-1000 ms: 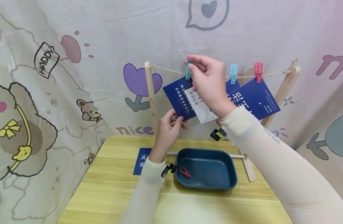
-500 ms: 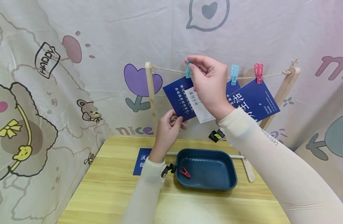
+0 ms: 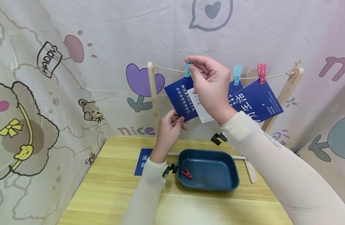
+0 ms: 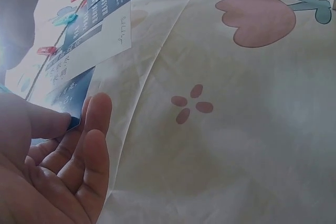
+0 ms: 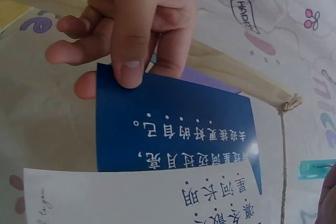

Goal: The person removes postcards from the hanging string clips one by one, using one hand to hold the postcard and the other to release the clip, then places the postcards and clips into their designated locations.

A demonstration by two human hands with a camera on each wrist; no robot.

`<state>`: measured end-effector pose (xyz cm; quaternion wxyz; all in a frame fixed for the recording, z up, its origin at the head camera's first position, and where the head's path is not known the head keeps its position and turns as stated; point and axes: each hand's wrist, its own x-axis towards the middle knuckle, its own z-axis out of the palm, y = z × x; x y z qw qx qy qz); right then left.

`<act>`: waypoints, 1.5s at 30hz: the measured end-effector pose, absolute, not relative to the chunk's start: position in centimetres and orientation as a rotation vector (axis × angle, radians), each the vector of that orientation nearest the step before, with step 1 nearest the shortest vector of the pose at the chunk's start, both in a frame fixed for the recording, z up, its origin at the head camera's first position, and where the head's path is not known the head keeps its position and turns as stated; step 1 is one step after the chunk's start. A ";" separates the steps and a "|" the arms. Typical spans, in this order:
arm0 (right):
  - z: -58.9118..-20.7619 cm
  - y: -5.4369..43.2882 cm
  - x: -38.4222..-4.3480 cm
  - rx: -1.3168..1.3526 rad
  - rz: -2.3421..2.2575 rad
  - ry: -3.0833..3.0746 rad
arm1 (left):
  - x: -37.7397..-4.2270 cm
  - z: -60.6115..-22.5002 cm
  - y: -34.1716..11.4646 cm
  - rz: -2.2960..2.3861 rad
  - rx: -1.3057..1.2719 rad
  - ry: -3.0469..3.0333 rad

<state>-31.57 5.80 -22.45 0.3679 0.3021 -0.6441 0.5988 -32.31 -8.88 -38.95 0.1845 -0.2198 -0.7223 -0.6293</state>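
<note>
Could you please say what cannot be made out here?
Head view: part of the blue rectangular paper card on the wooden table, behind the cream-sleeved left forearm.
Head view: part of the pinched light-blue plastic clip, behind the right hand.
Right wrist view: most of that hand, cut off by the right edge.
Head view: fine print on the rightmost blue paper card, too small.

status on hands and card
Left hand pinches blue rectangular paper card at corner. Right hand pinches light-blue plastic clothespin. White rectangular paper card overlaps blue one.
</note>
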 end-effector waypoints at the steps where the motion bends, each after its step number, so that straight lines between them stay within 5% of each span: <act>1: -22.6 5.8 -31.5 0.785 1.536 -1.656 | -32.3 -39.0 -8.9 -1.770 -0.619 -2.038; 45: -31.9 11.0 -30.4 0.770 1.440 -1.927 | -32.1 -39.7 -8.3 -1.704 -0.456 -2.191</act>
